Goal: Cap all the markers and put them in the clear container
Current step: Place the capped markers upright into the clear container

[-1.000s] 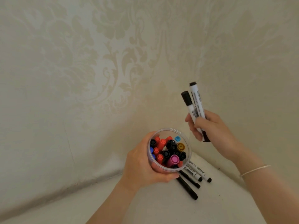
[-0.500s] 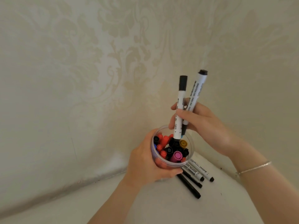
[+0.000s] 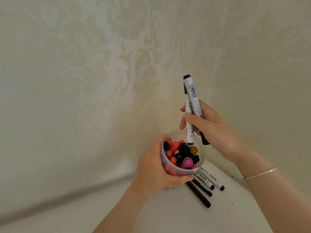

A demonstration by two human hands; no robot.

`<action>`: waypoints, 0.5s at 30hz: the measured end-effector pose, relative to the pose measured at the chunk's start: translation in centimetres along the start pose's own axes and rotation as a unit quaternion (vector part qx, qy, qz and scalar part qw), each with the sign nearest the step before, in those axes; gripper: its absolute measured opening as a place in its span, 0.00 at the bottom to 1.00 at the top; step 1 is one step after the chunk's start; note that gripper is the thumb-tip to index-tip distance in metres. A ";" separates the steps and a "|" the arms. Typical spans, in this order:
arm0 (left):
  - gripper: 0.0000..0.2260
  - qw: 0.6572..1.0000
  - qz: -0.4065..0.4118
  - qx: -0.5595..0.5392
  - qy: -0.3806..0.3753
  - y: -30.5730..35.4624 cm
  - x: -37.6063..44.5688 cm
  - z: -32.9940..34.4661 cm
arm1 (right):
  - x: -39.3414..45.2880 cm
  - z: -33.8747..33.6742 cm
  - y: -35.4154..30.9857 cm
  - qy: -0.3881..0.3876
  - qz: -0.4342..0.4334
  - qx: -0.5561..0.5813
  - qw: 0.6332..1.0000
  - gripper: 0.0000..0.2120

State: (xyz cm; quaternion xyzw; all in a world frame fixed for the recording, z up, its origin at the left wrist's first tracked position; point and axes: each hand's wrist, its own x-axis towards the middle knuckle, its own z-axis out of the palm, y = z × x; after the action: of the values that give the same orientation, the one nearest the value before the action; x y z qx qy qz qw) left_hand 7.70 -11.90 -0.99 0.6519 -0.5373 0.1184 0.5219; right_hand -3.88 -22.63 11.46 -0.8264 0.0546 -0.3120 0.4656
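Observation:
My left hand (image 3: 154,167) grips the clear container (image 3: 201,163), held above the table and filled with several capped markers (image 3: 182,155) in red, black, pink, yellow and blue. My right hand (image 3: 213,126) holds two white whiteboard markers (image 3: 192,98) upright just above the container's far rim. The lower end of one sits over the opening; the other's black cap points down just outside the rim. Two white markers (image 3: 212,179) and two black pens (image 3: 201,195) lie on the table under the container.
A white table (image 3: 151,212) fills the bottom of the view and meets patterned cream walls (image 3: 84,81) in a corner right behind the container. A thin bracelet (image 3: 260,173) circles my right wrist.
My right hand brought the two white markers from the right to above the container, then lowered them toward its opening. The left hand kept the container nearly still.

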 end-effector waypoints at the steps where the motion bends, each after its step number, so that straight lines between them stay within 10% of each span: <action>1: 0.47 1.000 -0.001 0.000 0.000 0.0 0.0 0.0 | 0.1 0.1 0.1 0.010 -0.006 0.000 1.000 0.05; 15: 0.45 1.000 0.010 0.004 0.001 0.5 0.1 -0.2 | -0.7 2.0 0.2 0.021 0.026 -0.124 0.992 0.08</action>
State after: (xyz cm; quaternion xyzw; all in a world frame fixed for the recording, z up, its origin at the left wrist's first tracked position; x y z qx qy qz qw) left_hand 7.44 -11.78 -0.58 0.6485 -0.5426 0.1260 0.5189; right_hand -3.29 -21.00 10.22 -0.8695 0.1241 -0.3076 0.3661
